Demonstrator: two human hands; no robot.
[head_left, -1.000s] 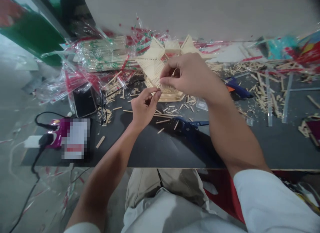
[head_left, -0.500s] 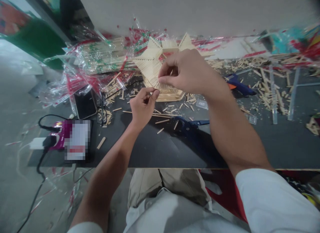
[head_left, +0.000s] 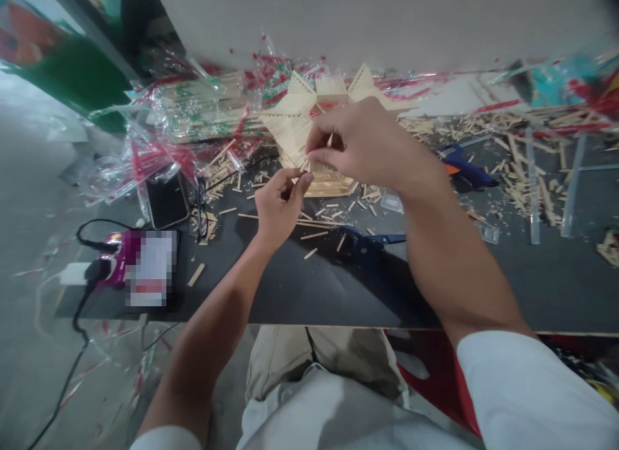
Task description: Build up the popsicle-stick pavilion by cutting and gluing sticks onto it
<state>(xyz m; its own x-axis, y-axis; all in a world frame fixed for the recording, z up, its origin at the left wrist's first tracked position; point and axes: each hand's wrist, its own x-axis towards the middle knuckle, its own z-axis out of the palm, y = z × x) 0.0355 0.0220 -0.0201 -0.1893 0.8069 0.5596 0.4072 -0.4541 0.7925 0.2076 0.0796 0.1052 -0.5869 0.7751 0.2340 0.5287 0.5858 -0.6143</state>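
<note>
Dark blue two-handled cutter (head_left: 362,245) up front on the black flat table (head_left: 300,295), then the left hand (head_left: 279,198) and right hand (head_left: 365,144), both pinched tight (can't tell on what), near the pale, star-pointed wooden-stick model (head_left: 289,129) mid-table.

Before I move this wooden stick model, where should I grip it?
Probably the low, stacked base, one hand from each side, coming in beneath the pointed panels: they jut outward above, while the base looks more compact.
</note>
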